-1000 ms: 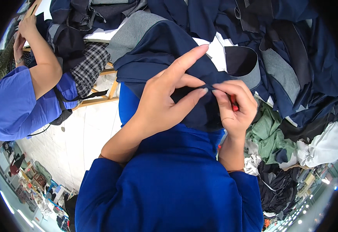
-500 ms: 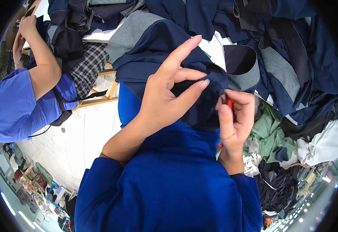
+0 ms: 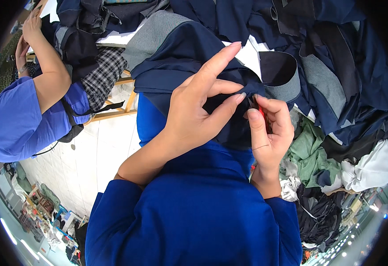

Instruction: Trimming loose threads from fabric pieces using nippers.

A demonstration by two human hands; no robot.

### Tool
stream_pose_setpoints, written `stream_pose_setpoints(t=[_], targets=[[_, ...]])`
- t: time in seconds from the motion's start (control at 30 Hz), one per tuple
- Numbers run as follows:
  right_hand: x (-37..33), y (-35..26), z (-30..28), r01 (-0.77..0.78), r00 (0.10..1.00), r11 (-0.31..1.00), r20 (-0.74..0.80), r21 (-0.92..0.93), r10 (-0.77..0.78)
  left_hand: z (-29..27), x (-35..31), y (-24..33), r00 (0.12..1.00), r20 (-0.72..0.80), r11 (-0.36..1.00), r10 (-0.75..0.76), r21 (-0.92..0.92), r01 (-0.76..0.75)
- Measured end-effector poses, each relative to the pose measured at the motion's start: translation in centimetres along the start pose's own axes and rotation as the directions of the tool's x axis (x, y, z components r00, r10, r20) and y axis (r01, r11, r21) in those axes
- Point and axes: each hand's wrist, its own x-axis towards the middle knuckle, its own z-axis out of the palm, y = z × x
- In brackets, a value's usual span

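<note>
Navy cloth (image 3: 183, 51) lies bunched over the table's near edge and hangs down in front of me. My left hand (image 3: 189, 111) pinches a fold of it between thumb and fingers, with the index finger stretched out above. Close beside that fold, my right hand (image 3: 271, 128) is closed on small thread snips (image 3: 261, 111) with a red handle. Their dark tip points toward the pinched cloth; fingers hide most of the tool, and I cannot tell whether the blades touch the fabric.
More navy pieces with grey linings (image 3: 322, 80) cover the table ahead and to the right. Green cloth (image 3: 309, 150) and white cloth (image 3: 371, 166) are heaped at the right. On the left, a co-worker in a blue-violet shirt (image 3: 14, 122) reaches over the table, near a wooden frame (image 3: 129, 102).
The snips and my right hand have risen slightly, bringing the tip nearer the pinched fold. My left hand has shifted a little to the right, still pinching the navy cloth.
</note>
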Motion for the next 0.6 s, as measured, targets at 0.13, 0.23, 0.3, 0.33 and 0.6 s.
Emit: stream_pose_setpoints(t=[0.13, 0.23, 0.3, 0.33, 0.6], targets=[[0.07, 0.04, 0.09, 0.004, 1.0, 1.0, -0.019, 0.024, -0.003, 0.17, -0.12, 0.09, 1.0, 0.021, 0.998, -0.004, 0.056, 0.003], [0.17, -0.01, 0.06, 0.022, 0.999, 1.0, -0.035, -0.007, -0.022, 0.64, -0.23, -0.23, 0.997, -0.071, 0.999, 0.018, 0.052, -0.014], [0.25, 0.1, 0.03, 0.036, 0.999, 0.999, -0.039, -0.037, -0.037, 0.66, -0.24, -0.15, 0.997, -0.072, 0.998, 0.016, 0.058, -0.012], [0.29, 0.28, 0.06, 0.047, 0.997, 0.998, -0.051, -0.05, -0.05, 0.68, -0.23, -0.11, 0.997, -0.072, 0.998, 0.015, 0.057, -0.011], [0.23, 0.35, -0.42, -0.026, 1.0, 0.955, 0.006, 0.295, 0.025, 0.49, -0.22, 0.09, 0.998, -0.054, 0.999, -0.034, 0.005, 0.035]])
